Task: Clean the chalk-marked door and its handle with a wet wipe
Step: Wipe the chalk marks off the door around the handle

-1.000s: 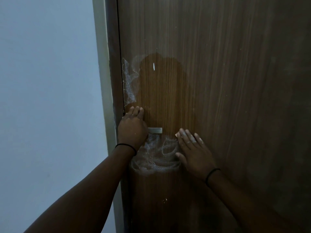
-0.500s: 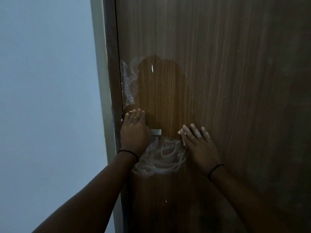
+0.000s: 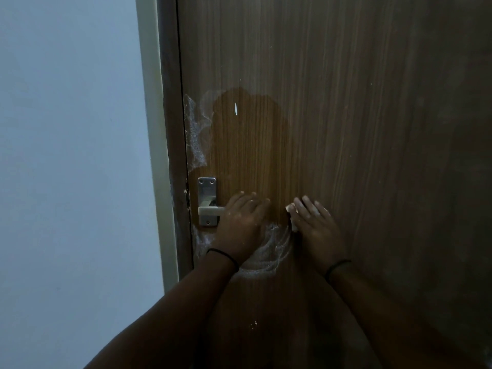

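The left hand (image 3: 241, 222) lay flat and open on the brown wood-grain door (image 3: 346, 129), fingers straight, over the free end of the silver metal lever handle (image 3: 209, 210), apparently steadying the door. The right hand (image 3: 316, 225), fingers also straight, pressed a white wet wipe (image 3: 290, 209) against the wood. Between the grips a white chalk smear (image 3: 271, 251) remained; another (image 3: 195, 137) sat above the left grip, near the door's edge.

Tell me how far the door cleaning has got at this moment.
Partly done. A dark, damp wiped patch above the handle already looks free of chalk. In hand: the right hand presses a wet wipe flat on the door, while the left hand rests on the handle's end. Left: the chalk smear along the door edge, the chalk swirls below the handle, and the handle itself.
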